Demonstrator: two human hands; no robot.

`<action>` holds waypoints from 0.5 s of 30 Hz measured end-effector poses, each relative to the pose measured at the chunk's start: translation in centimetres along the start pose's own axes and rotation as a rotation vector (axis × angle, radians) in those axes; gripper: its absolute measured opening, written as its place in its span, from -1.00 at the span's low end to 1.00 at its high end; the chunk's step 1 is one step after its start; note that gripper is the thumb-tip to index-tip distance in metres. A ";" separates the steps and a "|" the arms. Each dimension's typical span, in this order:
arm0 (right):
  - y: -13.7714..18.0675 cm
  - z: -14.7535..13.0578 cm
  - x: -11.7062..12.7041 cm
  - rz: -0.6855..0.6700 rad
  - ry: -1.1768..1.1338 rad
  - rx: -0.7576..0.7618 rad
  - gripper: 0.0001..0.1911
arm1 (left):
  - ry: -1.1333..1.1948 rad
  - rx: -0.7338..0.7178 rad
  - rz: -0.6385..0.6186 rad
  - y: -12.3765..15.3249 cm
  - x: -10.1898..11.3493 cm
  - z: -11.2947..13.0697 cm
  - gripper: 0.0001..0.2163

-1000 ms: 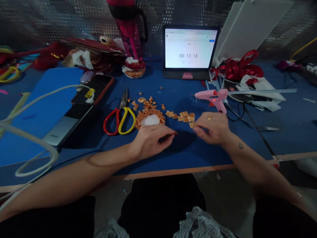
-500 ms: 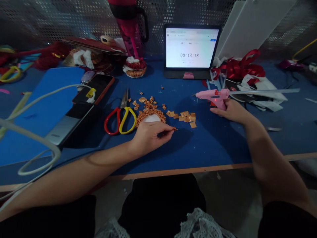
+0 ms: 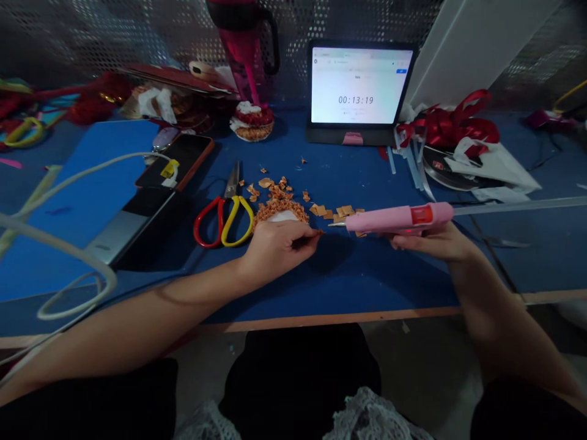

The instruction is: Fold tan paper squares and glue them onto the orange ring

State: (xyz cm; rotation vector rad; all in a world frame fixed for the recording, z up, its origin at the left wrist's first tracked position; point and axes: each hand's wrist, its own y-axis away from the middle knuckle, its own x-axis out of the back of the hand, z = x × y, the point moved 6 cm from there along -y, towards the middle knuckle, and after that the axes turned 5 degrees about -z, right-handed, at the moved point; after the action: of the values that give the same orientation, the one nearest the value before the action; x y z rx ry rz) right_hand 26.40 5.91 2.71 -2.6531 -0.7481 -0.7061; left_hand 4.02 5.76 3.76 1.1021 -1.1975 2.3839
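Observation:
Between thumb and fingertips, my left hand [image 3: 282, 249] pinches a small crumpled orange-brown piece [image 3: 320, 232]. My right hand [image 3: 431, 241] is wrapped around a pink glue gun [image 3: 389, 220], whose metal nozzle points left, a short gap away from that piece. A long clear glue stick [image 3: 518, 206] sticks out of the gun's back. Partly covered by my left hand is a round white form [image 3: 282, 216] edged with crumpled orange-brown pieces. Flat gold-brown squares [image 3: 343, 211] lie beyond the nozzle, some hidden by the gun.
Scissors [image 3: 232, 189] with red and yellow handles lie left of the round form. A phone [image 3: 177, 162], cable and blue board [image 3: 110, 153] are further left. At the back stand a pink bottle [image 3: 241, 58] and a tablet [image 3: 358, 85] showing a timer. Red ribbon [image 3: 454, 122] lies back right.
My right hand has lifted the glue gun and brought it nearer, its nozzle now close to the piece in my left hand. My left hand has barely moved.

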 end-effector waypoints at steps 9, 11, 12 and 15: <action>-0.5 -0.5 -0.9 -0.069 0.024 0.026 -0.84 | -0.005 -0.028 -0.016 0.0 -0.1 0.1 -0.89; -0.6 -0.6 -1.1 -0.085 0.047 0.037 -0.85 | -0.013 -0.027 -0.017 0.1 -0.1 0.1 -0.90; -0.6 -0.7 -1.1 -0.090 0.058 0.047 -0.85 | -0.016 -0.027 -0.018 0.1 -0.1 0.1 -0.90; -0.7 -0.8 -1.1 -0.096 0.077 0.063 -0.90 | -0.029 -0.026 -0.023 0.1 -0.2 0.2 -0.90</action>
State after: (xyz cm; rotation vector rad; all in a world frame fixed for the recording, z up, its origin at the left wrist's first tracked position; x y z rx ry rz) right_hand 24.85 5.75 2.89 -2.5323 -0.8666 -0.7919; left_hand 4.19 5.55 3.68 1.1401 -1.2142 2.3365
